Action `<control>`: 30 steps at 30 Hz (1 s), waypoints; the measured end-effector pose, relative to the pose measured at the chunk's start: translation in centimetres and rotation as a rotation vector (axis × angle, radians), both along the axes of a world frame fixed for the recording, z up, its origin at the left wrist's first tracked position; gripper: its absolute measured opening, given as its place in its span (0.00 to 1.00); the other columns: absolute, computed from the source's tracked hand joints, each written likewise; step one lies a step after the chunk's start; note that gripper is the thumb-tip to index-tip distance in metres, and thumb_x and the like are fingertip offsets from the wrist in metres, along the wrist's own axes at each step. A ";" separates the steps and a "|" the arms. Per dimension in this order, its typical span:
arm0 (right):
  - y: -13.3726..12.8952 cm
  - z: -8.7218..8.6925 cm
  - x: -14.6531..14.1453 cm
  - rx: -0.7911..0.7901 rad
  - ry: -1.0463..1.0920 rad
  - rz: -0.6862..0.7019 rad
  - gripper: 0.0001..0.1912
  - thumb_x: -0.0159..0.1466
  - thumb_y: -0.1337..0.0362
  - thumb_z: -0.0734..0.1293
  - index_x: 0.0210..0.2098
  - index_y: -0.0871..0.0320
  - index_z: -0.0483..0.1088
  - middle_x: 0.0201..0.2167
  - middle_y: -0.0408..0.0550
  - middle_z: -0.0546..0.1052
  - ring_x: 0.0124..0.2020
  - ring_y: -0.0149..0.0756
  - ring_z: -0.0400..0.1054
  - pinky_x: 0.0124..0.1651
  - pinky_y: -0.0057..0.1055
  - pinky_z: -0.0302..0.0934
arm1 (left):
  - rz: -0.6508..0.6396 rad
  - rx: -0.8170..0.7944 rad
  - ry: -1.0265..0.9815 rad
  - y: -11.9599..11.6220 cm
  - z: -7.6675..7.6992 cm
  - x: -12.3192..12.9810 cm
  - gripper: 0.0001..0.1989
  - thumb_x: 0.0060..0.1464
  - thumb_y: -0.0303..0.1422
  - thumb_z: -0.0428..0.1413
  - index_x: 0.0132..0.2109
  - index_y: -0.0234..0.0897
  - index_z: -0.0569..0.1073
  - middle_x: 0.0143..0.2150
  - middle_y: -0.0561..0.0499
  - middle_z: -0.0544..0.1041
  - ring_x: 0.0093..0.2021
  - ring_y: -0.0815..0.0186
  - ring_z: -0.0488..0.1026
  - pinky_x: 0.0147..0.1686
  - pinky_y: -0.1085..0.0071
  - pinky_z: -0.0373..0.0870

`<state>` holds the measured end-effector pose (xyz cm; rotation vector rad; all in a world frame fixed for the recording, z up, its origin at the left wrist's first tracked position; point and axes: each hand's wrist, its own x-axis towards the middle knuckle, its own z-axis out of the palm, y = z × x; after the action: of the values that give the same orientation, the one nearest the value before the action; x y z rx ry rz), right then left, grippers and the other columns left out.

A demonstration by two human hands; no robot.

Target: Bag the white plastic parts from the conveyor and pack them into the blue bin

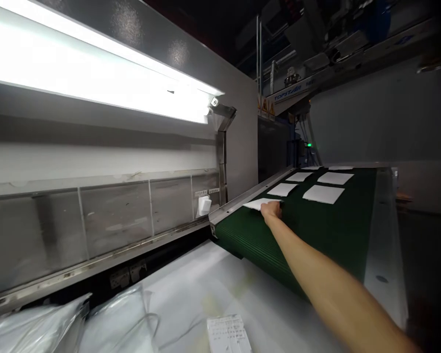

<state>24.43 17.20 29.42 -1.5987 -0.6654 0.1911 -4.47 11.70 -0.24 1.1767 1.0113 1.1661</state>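
Pinching one white panel (pixel 254 203) in the right hand (pixel 272 209), thumb and fingers closed on its near right end; cannot make out every fingertip. Have this panel just left of the grip, stretching toward the belt's left edge, above the near left part of the green conveyor belt (pixel 349 220). Cannot tell whether fully raised off the surface. Can count seven panels in all: the pinched one plus six other panels (pixel 323 193), laid flat and apart in two rows toward the far edge. Find three of these six beyond the grip along the left edge, and three more toward the right edge. Below the belt's near edge, see one pale worktop (pixel 183 287), bearing at its near edge one white pad (pixel 228 334) with lines of writing too small to read, and toward its near left corner at least two clear plastic packs (pixel 113 318). Past the worktop's left edge, notice one white plug (pixel 205 205) and, higher up, one long lit lamp (pixel 95 68).
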 end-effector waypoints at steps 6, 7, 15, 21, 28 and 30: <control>-4.8 -3.0 -6.5 0.183 0.169 0.370 0.15 0.66 0.65 0.59 0.52 0.58 0.62 0.50 0.50 0.71 0.43 0.34 0.70 0.42 0.33 0.70 | 0.015 -0.087 -0.202 -8.5 -2.5 2.0 0.34 0.46 0.44 0.57 0.59 0.35 0.61 0.57 0.39 0.70 0.60 0.49 0.62 0.61 0.55 0.56; -7.0 -4.8 -7.9 0.195 0.187 0.467 0.15 0.65 0.67 0.59 0.51 0.57 0.63 0.50 0.48 0.72 0.43 0.33 0.71 0.42 0.31 0.70 | -0.013 -0.134 -0.294 -9.4 -1.7 2.1 0.34 0.49 0.43 0.56 0.60 0.36 0.58 0.57 0.40 0.70 0.59 0.50 0.64 0.60 0.55 0.57; -25.2 -22.2 -12.3 -0.071 0.304 0.920 0.21 0.58 0.51 0.64 0.47 0.52 0.62 0.42 0.49 0.77 0.44 0.46 0.71 0.47 0.41 0.65 | -0.385 -0.398 -0.686 -13.5 3.9 0.3 0.39 0.50 0.60 0.45 0.53 0.31 0.69 0.47 0.36 0.77 0.48 0.46 0.73 0.51 0.48 0.66; -27.6 -27.6 -12.6 -0.101 0.212 0.769 0.24 0.54 0.45 0.64 0.44 0.52 0.62 0.37 0.50 0.77 0.39 0.48 0.70 0.47 0.46 0.59 | -0.193 -0.241 -0.523 -16.1 4.8 0.8 0.32 0.52 0.53 0.51 0.56 0.34 0.66 0.50 0.41 0.76 0.48 0.50 0.73 0.53 0.53 0.65; -29.6 -22.6 -9.3 -0.029 0.240 0.751 0.21 0.58 0.48 0.64 0.46 0.52 0.68 0.49 0.51 0.72 0.50 0.46 0.66 0.50 0.39 0.63 | -0.109 -0.280 -0.419 -17.4 4.1 0.5 0.33 0.53 0.56 0.46 0.56 0.35 0.67 0.52 0.40 0.74 0.52 0.50 0.71 0.53 0.52 0.65; -29.8 -19.7 -7.0 -0.059 0.192 0.802 0.20 0.60 0.49 0.63 0.47 0.51 0.68 0.47 0.50 0.73 0.47 0.45 0.67 0.49 0.39 0.63 | -0.122 -0.293 -0.357 -17.8 4.9 -0.4 0.33 0.53 0.56 0.46 0.54 0.34 0.69 0.51 0.39 0.75 0.52 0.48 0.71 0.52 0.50 0.66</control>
<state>17.45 -12.59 9.71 -1.2701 -1.1260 0.9449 -4.82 -6.08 4.62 0.7546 0.7922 1.0436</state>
